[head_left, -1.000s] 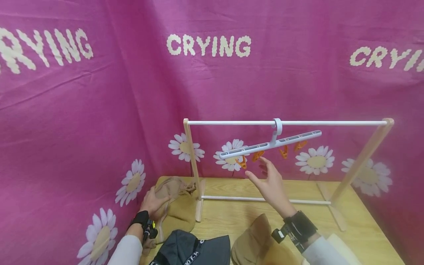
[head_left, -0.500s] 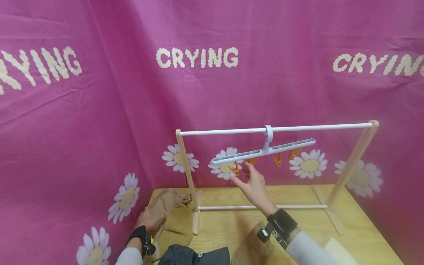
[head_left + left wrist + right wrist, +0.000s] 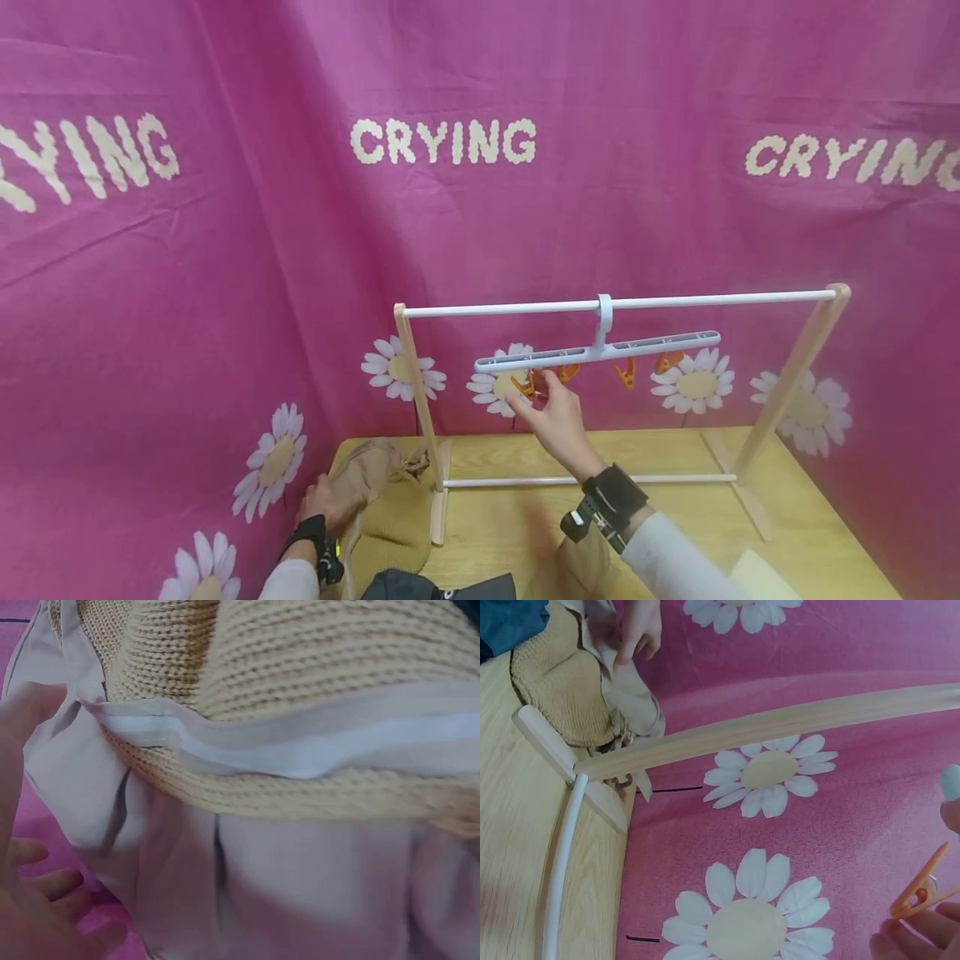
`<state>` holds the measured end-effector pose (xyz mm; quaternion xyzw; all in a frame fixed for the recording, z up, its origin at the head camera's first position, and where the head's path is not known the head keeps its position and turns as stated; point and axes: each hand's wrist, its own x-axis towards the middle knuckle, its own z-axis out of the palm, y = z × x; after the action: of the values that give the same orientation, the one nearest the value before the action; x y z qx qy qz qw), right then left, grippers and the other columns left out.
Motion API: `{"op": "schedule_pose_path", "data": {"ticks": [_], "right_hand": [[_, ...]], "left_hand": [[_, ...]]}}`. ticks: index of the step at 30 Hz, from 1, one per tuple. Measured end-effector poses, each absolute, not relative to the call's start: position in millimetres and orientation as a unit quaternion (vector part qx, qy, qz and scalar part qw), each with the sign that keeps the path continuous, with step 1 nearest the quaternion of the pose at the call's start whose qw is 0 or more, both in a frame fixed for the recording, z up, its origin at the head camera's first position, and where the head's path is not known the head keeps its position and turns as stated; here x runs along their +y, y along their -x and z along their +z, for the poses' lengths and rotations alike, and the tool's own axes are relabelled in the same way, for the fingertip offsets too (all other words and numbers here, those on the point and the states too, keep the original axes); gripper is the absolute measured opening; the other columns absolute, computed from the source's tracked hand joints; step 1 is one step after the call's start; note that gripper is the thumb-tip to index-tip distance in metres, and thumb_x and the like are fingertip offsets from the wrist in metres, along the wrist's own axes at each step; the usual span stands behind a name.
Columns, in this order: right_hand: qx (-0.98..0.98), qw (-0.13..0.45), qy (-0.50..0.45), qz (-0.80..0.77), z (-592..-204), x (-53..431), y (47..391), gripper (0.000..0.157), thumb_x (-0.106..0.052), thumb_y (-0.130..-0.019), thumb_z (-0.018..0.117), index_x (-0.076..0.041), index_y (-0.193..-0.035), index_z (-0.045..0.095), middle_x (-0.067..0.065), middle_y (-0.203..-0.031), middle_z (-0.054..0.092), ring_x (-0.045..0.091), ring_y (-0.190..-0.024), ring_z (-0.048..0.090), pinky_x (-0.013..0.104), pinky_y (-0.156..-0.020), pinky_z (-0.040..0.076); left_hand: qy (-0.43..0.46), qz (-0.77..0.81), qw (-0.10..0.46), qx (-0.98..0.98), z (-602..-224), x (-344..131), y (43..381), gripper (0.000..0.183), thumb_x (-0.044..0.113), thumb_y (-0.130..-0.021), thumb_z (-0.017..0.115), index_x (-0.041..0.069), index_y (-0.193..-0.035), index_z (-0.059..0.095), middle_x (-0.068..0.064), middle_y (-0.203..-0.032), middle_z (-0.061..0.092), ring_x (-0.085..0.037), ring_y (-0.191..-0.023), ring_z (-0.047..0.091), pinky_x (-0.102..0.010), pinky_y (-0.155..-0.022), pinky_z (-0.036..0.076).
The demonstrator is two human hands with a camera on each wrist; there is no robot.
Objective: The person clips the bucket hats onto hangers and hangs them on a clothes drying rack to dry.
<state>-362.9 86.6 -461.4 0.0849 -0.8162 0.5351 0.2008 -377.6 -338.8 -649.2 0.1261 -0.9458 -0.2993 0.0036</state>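
Apparently hooked over the rail so it hangs free, the hanger carries a leftmost clip; the right hand straddles it, fingers parted. The left hand, fingers loose, rests on beige cloth on the worktop, seemingly steadying it.

A: What colours are on the white-railed garment rack?
B: A pale blue-grey clip hanger with orange clips.
A: Behind the rack?
B: Magenta cloth, printed with cream "CRYING" lettering and yellow-centred white daisies.
A: Beside it?
B: Mustard knitwear.
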Motion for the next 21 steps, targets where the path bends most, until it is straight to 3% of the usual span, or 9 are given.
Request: {"op": "schedule_pose_path", "data": {"ticks": [4, 10, 14, 18, 21], "right_hand": [[-0.811, 0.204, -0.091, 0.54, -464, 83, 364, 0.053, -0.017, -0.088, 0.086, -0.001, -0.133, 0.062, 0.021, -0.117, 0.075, 0.033, -0.111, 0.072, 0.052, -0.095, 0.057], [-0.81, 0.225, -0.106, 0.532, -461, 77, 367, 0.048, -0.016, -0.087, 0.087, 0.002, -0.125, 0.065, 0.018, -0.105, 0.077, 0.031, -0.098, 0.075, 0.049, -0.086, 0.061], [-0.813, 0.247, -0.109, 0.515, -458, 77, 370, 0.043, -0.016, -0.087, 0.088, 0.0, -0.121, 0.068, 0.014, -0.094, 0.077, 0.025, -0.085, 0.073, 0.038, -0.076, 0.061], [-0.821, 0.248, -0.103, 0.505, -457, 77, 371, 0.04, -0.021, -0.087, 0.087, -0.003, -0.118, 0.069, 0.007, -0.08, 0.069, 0.017, -0.07, 0.061, 0.026, -0.062, 0.048], [-0.822, 0.23, -0.089, 0.513, -457, 75, 371, 0.036, -0.023, -0.089, 0.086, -0.003, -0.113, 0.068, 0.003, -0.075, 0.061, 0.014, -0.067, 0.053, 0.025, -0.059, 0.042]], "left_hand": [[-0.128, -0.297, -0.026, -0.946, -653, -337, 379, 0.112, 0.057, -0.071, 0.082, -0.015, -0.145, 0.04, -0.045, -0.132, 0.052, -0.064, -0.124, 0.051, -0.072, -0.102, 0.042], [-0.137, -0.255, -0.034, -0.957, -648, -338, 381, 0.107, 0.053, -0.069, 0.086, -0.015, -0.138, 0.041, -0.046, -0.123, 0.053, -0.067, -0.119, 0.048, -0.079, -0.096, 0.037], [-0.159, -0.246, -0.061, -0.954, -650, -338, 385, 0.109, 0.05, -0.071, 0.088, -0.017, -0.14, 0.037, -0.047, -0.126, 0.05, -0.067, -0.125, 0.042, -0.079, -0.1, 0.032], [-0.178, -0.243, -0.078, -0.951, -655, -334, 390, 0.111, 0.048, -0.072, 0.088, -0.02, -0.143, 0.035, -0.05, -0.132, 0.041, -0.068, -0.13, 0.036, -0.078, -0.103, 0.03], [-0.19, -0.237, -0.089, -0.949, -655, -335, 392, 0.115, 0.05, -0.071, 0.089, -0.022, -0.143, 0.034, -0.052, -0.134, 0.035, -0.068, -0.13, 0.034, -0.078, -0.104, 0.03]]}}
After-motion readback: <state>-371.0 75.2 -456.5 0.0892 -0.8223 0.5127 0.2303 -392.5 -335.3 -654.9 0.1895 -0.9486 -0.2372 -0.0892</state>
